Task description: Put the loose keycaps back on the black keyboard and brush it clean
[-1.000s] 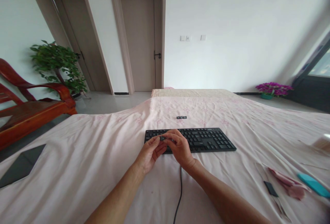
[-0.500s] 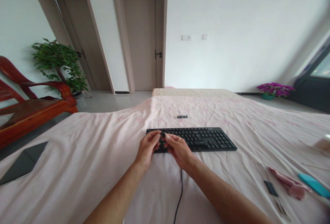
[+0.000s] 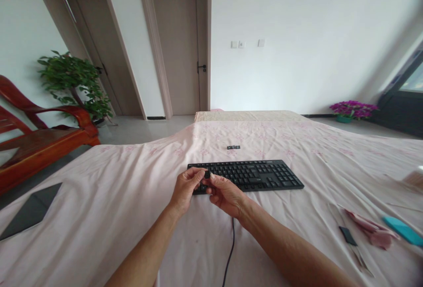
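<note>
A small black keycap (image 3: 207, 174) is pinched between the fingertips of both hands, just above the left part of a black keyboard (image 3: 269, 179). My left hand (image 3: 186, 187) grips the keycap from the left, thumb and forefinger closed. From the right, my right hand (image 3: 228, 193) also holds it with thumb and forefinger, the other fingers curled beneath. The hands cover part of the keyboard's left side. Three loose black keycaps (image 3: 233, 147) lie in a row on the cloth behind the keyboard. A black cable (image 3: 232, 247) runs toward me between my forearms.
A pale pink cloth (image 3: 132, 177) covers the table. On the right lie metal tweezers with a black piece (image 3: 347, 236), a pink cloth (image 3: 372, 229) and a blue object (image 3: 403, 230). A dark flat panel (image 3: 31, 210) lies at the left. A wooden chair (image 3: 74, 133) stands beyond.
The keycap between my fingers has turned, and more of its dark face shows. My right hand has shifted slightly, its fingers curled more. The view has tilted a little.
</note>
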